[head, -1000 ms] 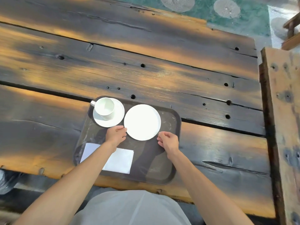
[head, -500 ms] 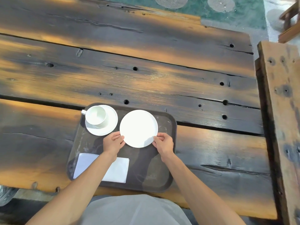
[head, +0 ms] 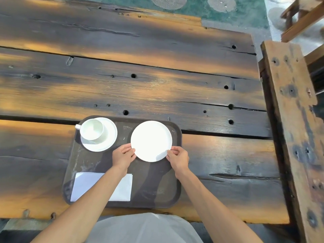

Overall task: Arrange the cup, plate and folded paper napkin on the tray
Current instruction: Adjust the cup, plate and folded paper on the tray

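Note:
A dark brown tray (head: 154, 186) lies at the near edge of the wooden table. At its far left a white cup (head: 92, 128) stands on a white saucer (head: 107, 139). A round white plate (head: 151, 140) sits at the tray's far right. My left hand (head: 123, 156) grips the plate's near left rim and my right hand (head: 178, 157) grips its near right rim. A folded white paper napkin (head: 85, 181) lies flat in the tray's near left corner, partly hidden under my left forearm.
The table (head: 140, 85) is made of dark weathered planks with gaps and holes. A rough wooden bench (head: 294, 120) runs along the right side. Green patterned floor (head: 228, 14) shows beyond the far edge.
Both hands have closed on the plate's rim and shifted it to the right on the tray, opening a gap between it and the saucer. The cup and napkin have not moved.

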